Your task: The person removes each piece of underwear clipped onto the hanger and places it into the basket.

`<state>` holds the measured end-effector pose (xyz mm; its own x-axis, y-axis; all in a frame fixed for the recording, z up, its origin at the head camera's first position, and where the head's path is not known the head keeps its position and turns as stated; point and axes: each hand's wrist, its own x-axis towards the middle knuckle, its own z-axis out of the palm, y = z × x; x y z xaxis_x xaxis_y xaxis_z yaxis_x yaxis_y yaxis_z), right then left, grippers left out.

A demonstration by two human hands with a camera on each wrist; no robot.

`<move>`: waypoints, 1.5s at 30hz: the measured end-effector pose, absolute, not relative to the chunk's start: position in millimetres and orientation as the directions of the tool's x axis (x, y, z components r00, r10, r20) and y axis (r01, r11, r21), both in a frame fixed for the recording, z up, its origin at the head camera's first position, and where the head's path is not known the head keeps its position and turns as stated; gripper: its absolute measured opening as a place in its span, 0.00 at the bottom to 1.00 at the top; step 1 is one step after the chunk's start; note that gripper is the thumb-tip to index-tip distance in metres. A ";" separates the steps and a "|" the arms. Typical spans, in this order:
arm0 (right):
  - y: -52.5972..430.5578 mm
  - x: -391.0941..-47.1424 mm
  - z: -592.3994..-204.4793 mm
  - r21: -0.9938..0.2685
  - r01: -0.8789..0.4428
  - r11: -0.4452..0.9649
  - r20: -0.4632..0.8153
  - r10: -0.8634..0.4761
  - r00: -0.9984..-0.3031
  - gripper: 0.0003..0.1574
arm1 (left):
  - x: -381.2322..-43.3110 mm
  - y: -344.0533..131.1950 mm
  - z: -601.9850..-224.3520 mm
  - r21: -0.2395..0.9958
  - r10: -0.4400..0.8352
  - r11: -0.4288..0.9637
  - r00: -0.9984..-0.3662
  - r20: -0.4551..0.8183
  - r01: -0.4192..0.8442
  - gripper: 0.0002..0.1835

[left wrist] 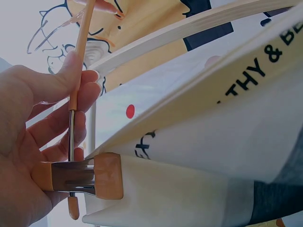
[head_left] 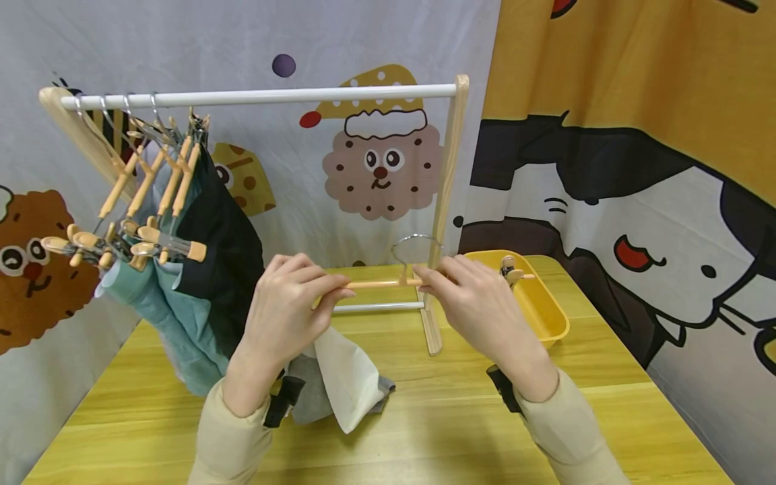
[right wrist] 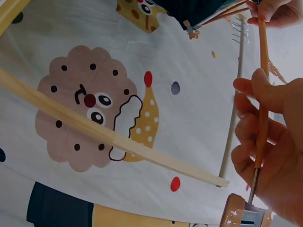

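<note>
Head view, which I watch from my station. One clip hanger, slim light-brown bar with silver wire hook: just below centre at 6 o'clock, near level, hook upward. One left hand, at 8 o'clock, pinching the bar's left part; one right hand, at 4, pinching the right part. One white-and-grey cloth, at 6 to 7, sagging toward the table. One clothes rack, white rail on pale wooden posts, behind, rail at 12. Teal and black garments, crowding the rail's left end at 9 to 10. One yellow plastic tray, at 3 to 4, near the right hand. Open room: yellow wood-grain tabletop at 5, its right edge slanting past 4; rail from 11 to 1. I would mind the tray rim and the right post.

Left wrist view. Thumb and fingers round the bar at 10. One silver metal clip with brown pads, at 7 to 8, lapping the cloth's corner; it looks caught, though I cannot judge the bite. I would keep the bar level and spare that corner any tug.

Right wrist view. Thumb and fingers round the bar at 3. One matching metal clip, at 5, cropped; no cloth shows in it. I would slide this grip toward the clip before working it.
</note>
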<state>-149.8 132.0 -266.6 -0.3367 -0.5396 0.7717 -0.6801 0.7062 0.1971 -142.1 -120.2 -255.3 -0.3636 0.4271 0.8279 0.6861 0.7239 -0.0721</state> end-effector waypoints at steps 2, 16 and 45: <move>132.5 -150.8 -267.6 0.192 -0.691 0.697 0.781 -0.535 -0.323 0.13 | -142.0 -119.7 -255.3 -0.071 0.431 0.724 -0.370 0.823 0.686 0.08; 135.8 -151.9 -270.0 0.174 -0.683 0.709 0.797 -0.509 -0.325 0.07 | -140.1 -124.5 -251.0 -0.061 0.498 0.712 -0.442 0.746 0.700 0.12; 153.4 -155.6 -274.6 0.104 -0.657 0.747 0.784 -0.468 -0.407 0.08 | -136.8 -154.3 -244.3 0.023 0.473 0.758 -0.574 0.668 0.652 0.18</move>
